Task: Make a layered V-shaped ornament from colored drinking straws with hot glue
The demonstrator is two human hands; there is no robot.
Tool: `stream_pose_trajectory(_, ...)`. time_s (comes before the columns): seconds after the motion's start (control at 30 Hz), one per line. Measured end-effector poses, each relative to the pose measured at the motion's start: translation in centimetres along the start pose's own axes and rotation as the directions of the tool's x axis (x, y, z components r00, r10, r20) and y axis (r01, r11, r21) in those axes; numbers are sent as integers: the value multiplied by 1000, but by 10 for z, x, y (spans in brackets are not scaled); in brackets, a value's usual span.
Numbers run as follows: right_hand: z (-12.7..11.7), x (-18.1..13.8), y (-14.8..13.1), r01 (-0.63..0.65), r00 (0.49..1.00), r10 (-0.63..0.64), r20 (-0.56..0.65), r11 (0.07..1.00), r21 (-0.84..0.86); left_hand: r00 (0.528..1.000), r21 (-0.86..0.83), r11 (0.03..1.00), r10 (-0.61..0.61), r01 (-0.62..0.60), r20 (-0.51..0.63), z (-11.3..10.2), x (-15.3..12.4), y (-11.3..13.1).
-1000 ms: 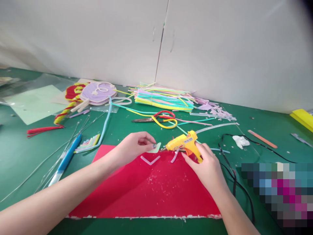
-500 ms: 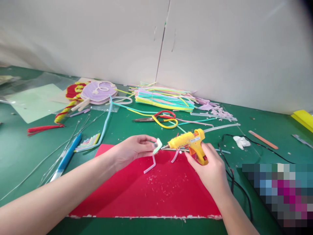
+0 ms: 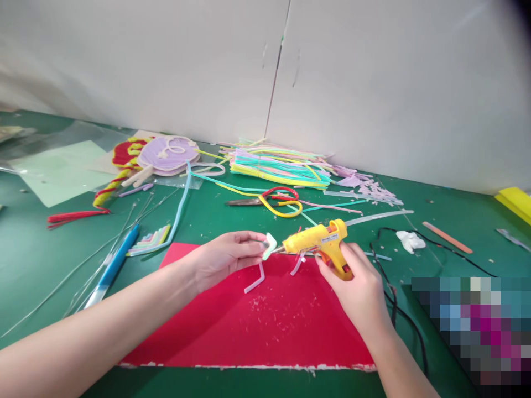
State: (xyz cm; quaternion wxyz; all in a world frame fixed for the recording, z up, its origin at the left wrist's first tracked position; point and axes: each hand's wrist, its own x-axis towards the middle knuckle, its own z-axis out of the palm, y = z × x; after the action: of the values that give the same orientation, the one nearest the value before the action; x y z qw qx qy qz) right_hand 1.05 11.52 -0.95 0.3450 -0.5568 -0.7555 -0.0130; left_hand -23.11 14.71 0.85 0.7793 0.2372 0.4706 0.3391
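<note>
Pixelated patch, yellow block cut by right edge, glue gun handle hidden in right hand

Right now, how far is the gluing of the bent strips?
Done, it seems: a purple coiled ornament lies at the back left. In hand: the left hand pinches a pale green bent strip; the right hand holds the yellow glue gun, nozzle at it. Left, probably: a pink bent strip rests on the red sheet, apparently unattached.

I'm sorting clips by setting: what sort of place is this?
Probably a craft worktable: a green table strewn with pastel pipe cleaners, scissors, and a yellow glue gun in the right hand.
</note>
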Motion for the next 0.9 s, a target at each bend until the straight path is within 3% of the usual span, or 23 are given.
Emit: stream_pose_trajectory(0.9, 0, -2, 2, 41, 999, -41, -13, 999, -11, 1000, -44, 999, 0, 1, 21, -1, 0, -1)
